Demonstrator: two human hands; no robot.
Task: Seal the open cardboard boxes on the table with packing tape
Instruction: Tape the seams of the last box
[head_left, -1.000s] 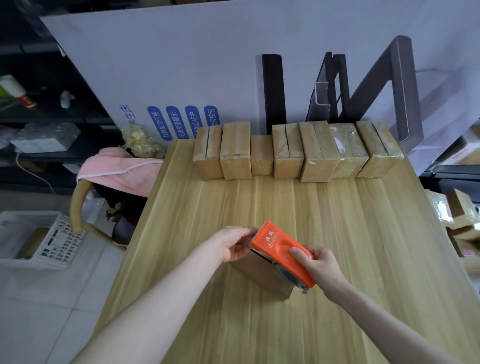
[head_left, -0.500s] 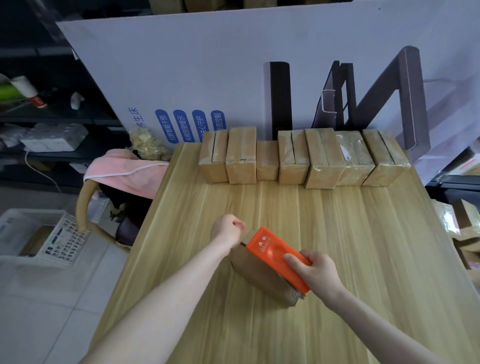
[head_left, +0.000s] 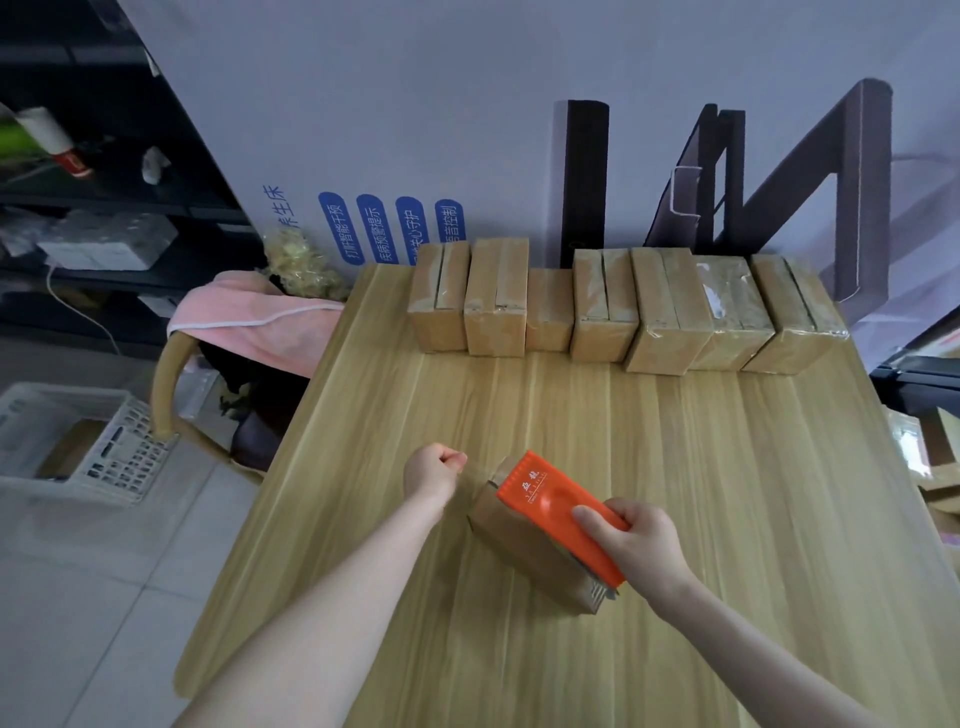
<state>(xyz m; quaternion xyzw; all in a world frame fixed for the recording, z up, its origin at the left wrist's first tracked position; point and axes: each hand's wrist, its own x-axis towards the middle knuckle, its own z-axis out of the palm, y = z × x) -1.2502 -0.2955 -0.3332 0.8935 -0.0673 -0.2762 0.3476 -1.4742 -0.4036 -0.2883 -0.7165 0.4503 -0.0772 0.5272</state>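
- My right hand (head_left: 636, 545) grips the orange tape dispenser (head_left: 558, 514), fingers wrapped round its near end, thumb on top.
- Dispenser lies flat along the top of the cardboard box (head_left: 524, 553) I'm working on; box sits on the wooden table (head_left: 727, 493), near edge, turned at an angle to the table's grain.
- Far end of dispenser reaches the box's far-left corner.
- My left hand (head_left: 434, 470) is curled into a fist just left of that corner, apart from the box. Looks like a strip of clear tape runs from dispenser to the fist, but it's too faint – can't tell for sure what's pinched in there.
- Row of seven boxes (head_left: 623, 314) stands side by side at the table's far edge, against the big white printed board (head_left: 467, 130). Several show glossy tape over their tops; well apart from my box.
- Left of table: chair w/ pink cloth (head_left: 260, 322) draped on it, white plastic crate (head_left: 78, 441) on the floor.
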